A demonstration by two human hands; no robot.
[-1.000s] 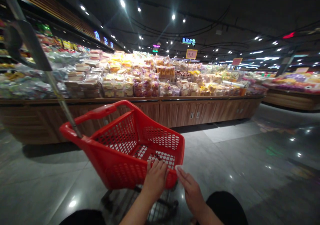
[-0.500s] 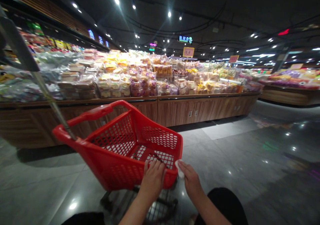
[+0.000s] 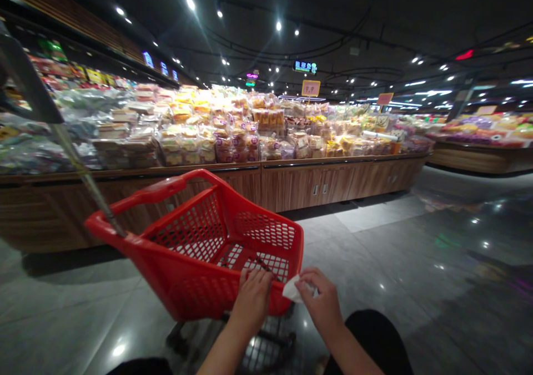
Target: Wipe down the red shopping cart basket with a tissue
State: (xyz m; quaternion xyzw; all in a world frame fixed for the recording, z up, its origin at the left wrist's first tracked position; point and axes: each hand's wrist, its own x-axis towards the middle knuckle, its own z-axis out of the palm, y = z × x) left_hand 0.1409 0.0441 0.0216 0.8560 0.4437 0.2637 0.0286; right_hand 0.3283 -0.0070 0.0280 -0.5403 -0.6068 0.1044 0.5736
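Note:
A red plastic shopping basket (image 3: 195, 294) with mesh sides sits on a wheeled cart, and its long grey handle pole (image 3: 83, 175) rises to the left. My left hand (image 3: 254, 297) grips the basket's near rim. Just to its right, my right hand (image 3: 318, 300) curls around a white paper tissue (image 3: 292, 290), close to the basket's front corner. A thin dark item (image 3: 263, 264) lies inside the basket by my left fingers. Below the basket is a dark wire cart rack (image 3: 266, 350).
A long wood-fronted display table (image 3: 333, 181) ahead is heaped with several packaged baked goods (image 3: 216, 142). A yellow price sign (image 3: 310, 88) stands above them. Another display (image 3: 478, 158) is at the right, and shelves line the left. The floor is polished grey tile (image 3: 375, 253).
My right hand has closed around the tissue instead of pinching it at the fingertips. The basket and the view have drifted slightly, with the basket shifting left. My left hand stays on the rim.

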